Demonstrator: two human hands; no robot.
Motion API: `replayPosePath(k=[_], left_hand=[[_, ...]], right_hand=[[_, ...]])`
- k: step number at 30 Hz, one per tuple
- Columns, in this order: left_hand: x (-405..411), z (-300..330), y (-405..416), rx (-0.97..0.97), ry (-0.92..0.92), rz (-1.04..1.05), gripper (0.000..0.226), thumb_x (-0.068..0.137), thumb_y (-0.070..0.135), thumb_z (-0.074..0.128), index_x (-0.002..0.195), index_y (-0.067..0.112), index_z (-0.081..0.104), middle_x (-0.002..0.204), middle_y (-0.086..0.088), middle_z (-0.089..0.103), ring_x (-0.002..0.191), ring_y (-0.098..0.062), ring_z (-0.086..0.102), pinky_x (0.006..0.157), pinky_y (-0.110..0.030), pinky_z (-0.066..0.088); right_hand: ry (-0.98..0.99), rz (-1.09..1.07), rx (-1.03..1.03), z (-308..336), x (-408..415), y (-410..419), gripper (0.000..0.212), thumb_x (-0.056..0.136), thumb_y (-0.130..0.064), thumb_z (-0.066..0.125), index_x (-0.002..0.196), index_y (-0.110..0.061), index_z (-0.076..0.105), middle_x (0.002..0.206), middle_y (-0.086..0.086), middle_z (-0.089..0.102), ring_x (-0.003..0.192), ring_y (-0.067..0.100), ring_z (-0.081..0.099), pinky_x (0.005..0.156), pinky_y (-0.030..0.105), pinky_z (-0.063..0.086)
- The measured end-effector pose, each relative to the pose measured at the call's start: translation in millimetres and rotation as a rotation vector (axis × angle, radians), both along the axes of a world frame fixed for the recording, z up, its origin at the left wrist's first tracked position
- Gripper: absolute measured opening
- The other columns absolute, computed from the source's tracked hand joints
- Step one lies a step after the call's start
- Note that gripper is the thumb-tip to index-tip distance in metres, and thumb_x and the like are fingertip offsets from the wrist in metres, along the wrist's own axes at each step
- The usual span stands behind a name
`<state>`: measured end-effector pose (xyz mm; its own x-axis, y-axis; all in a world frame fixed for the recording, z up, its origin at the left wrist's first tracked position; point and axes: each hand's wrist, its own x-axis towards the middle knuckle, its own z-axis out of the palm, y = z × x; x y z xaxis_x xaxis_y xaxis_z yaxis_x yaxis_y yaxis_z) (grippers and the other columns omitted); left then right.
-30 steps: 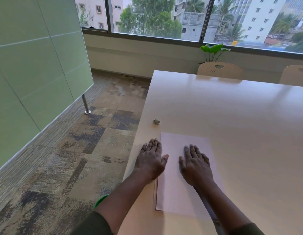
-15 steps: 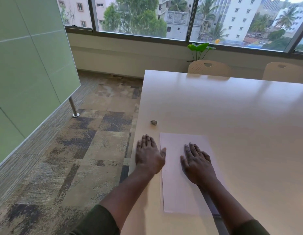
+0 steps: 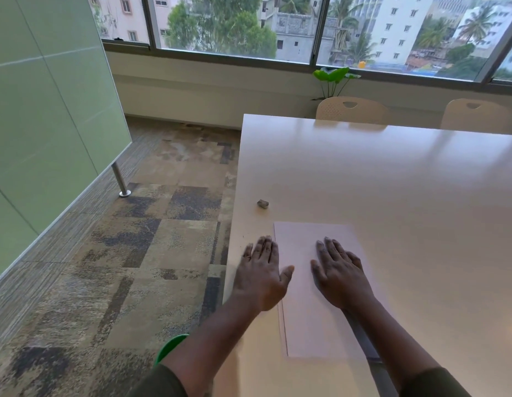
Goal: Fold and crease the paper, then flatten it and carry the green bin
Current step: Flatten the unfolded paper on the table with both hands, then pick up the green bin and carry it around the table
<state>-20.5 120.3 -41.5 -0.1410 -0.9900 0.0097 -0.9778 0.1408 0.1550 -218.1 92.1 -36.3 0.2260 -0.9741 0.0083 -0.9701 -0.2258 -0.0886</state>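
Note:
A folded sheet of pale paper (image 3: 312, 316) lies flat near the front left corner of the table (image 3: 392, 181). My right hand (image 3: 339, 275) lies flat on the paper with straight fingers. My left hand (image 3: 262, 275) is flat too, resting at the paper's left edge, its fingers on the bare table and its thumb over the paper. A curved green rim, the green bin (image 3: 170, 346), shows on the floor below my left forearm; most of it is hidden.
A small grey crumpled object (image 3: 262, 203) sits on the table beyond the paper. Two beige chairs (image 3: 352, 110) stand at the far edge under the window. A green partition (image 3: 48, 124) with a metal leg (image 3: 120, 180) stands left over patterned carpet.
My left hand has slid left, off the paper's edge onto the table. The right hand stays pressed on the sheet. The camera has shifted, and the green rim is back in view.

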Motion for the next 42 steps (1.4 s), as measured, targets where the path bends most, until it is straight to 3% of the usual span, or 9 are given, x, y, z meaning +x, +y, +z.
replayPosePath(k=[4, 8, 14, 30, 36, 42], left_hand=[[0, 2, -2, -0.049, 0.05, -0.011, 0.088, 0.084, 0.059, -0.007, 0.154, 0.006, 0.004, 0.162, -0.014, 0.003, 0.15, -0.023, -0.002, 0.122, -0.042, 0.002], [12, 12, -8, -0.111, 0.048, 0.012, 0.073, 0.098, 0.05, 0.017, 0.152, 0.003, 0.013, 0.16, -0.018, 0.015, 0.149, -0.027, 0.01, 0.122, -0.043, 0.011], [41, 23, 5, -0.156, 0.094, 0.122, 0.068, 0.099, 0.046, 0.029, 0.149, 0.0, 0.025, 0.156, -0.02, 0.027, 0.146, -0.03, 0.022, 0.12, -0.042, 0.018], [97, 65, 114, -0.262, 0.149, 0.204, 0.06, 0.097, 0.035, 0.04, 0.145, 0.0, 0.035, 0.149, -0.02, 0.04, 0.14, -0.03, 0.035, 0.116, -0.037, 0.024], [169, 51, 124, -0.251, 0.123, 0.224, 0.061, 0.097, 0.036, 0.04, 0.145, -0.001, 0.034, 0.15, -0.02, 0.039, 0.14, -0.031, 0.034, 0.117, -0.037, 0.024], [255, 34, 107, -0.253, 0.128, 0.204, 0.054, 0.097, 0.035, 0.041, 0.139, 0.001, 0.043, 0.142, -0.02, 0.049, 0.132, -0.032, 0.044, 0.111, -0.039, 0.033]], right_hand=[[-0.031, 0.001, -0.041, 2, 3, -2, 0.063, 0.1, -0.046, 0.021, 0.154, -0.015, 0.016, 0.162, 0.006, 0.012, 0.15, 0.014, 0.002, 0.119, 0.033, 0.006], [-0.054, -0.038, -0.113, 10, 10, 1, 0.062, 0.096, -0.042, 0.023, 0.148, -0.011, 0.034, 0.156, 0.006, 0.033, 0.147, 0.014, 0.02, 0.115, 0.036, 0.016], [-0.129, -0.109, -0.158, 29, 17, 20, 0.047, 0.099, -0.033, 0.037, 0.14, -0.013, 0.047, 0.144, 0.001, 0.05, 0.14, 0.012, 0.033, 0.106, 0.039, 0.017], [-0.203, 0.009, -0.232, 71, 90, 111, 0.047, 0.096, -0.032, 0.044, 0.138, -0.012, 0.048, 0.136, 0.007, 0.057, 0.133, 0.02, 0.042, 0.099, 0.039, 0.023], [-0.227, 0.031, -0.223, 63, 154, 117, 0.046, 0.096, -0.032, 0.045, 0.138, -0.012, 0.049, 0.135, 0.007, 0.057, 0.133, 0.02, 0.042, 0.098, 0.04, 0.024], [-0.212, -0.009, -0.218, 57, 244, 110, 0.045, 0.095, -0.031, 0.046, 0.137, -0.013, 0.048, 0.133, 0.008, 0.058, 0.132, 0.022, 0.043, 0.099, 0.041, 0.024]])
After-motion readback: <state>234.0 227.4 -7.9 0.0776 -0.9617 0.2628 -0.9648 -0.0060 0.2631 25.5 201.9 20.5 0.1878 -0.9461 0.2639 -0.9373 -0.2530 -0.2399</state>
